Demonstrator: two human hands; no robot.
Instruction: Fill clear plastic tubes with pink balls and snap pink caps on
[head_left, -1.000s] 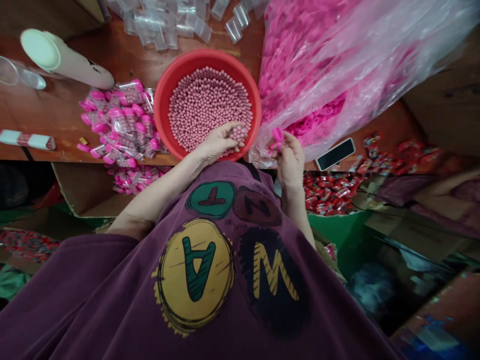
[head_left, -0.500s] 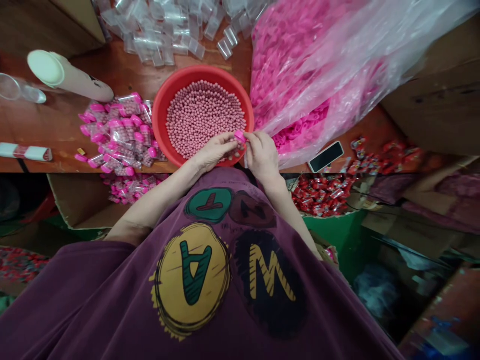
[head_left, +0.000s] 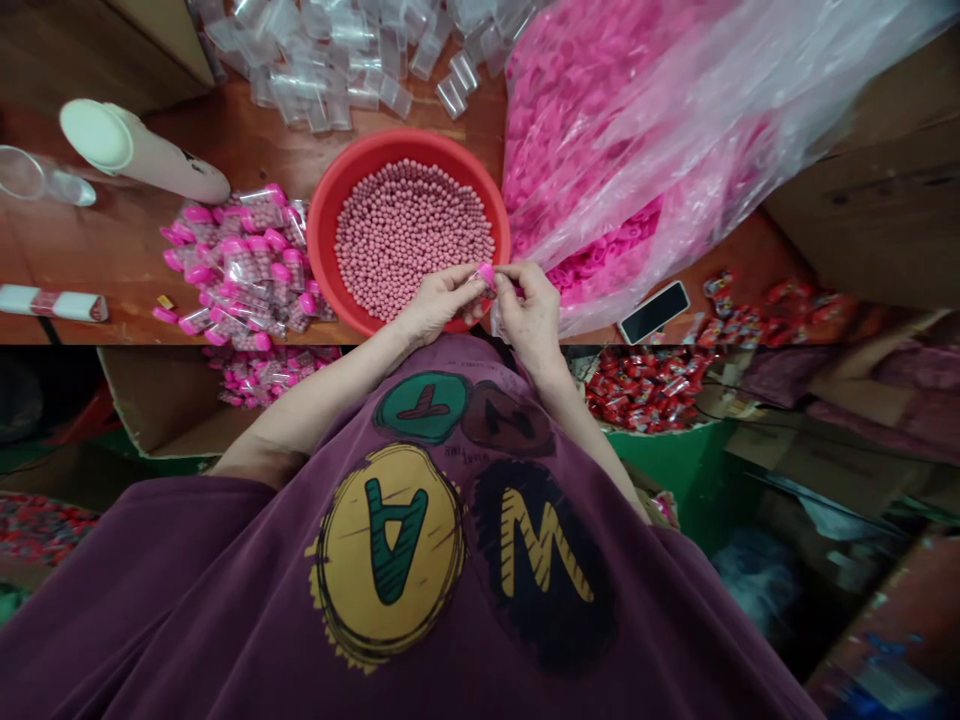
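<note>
Above the near rim of a red bowl full of small pink balls, my two hands meet. My left hand is closed on a small clear container, mostly hidden by the fingers, with a pink cap on its end. The fingertips of my right hand are pinched together at the right side of that cap, touching it. Left of the bowl lies a heap of clear containers with pink caps, filled with pink balls.
Empty clear containers lie behind the bowl. To the right, a plastic bag holds many pink pieces. A phone and red-wrapped items lie right of it. A white bottle-like cylinder lies far left, near a cardboard box.
The pink cap has turned and shifted slightly right and down between my hands. The fingers of my right hand have drawn together beside it. The heaps and bowl stay as they were.
</note>
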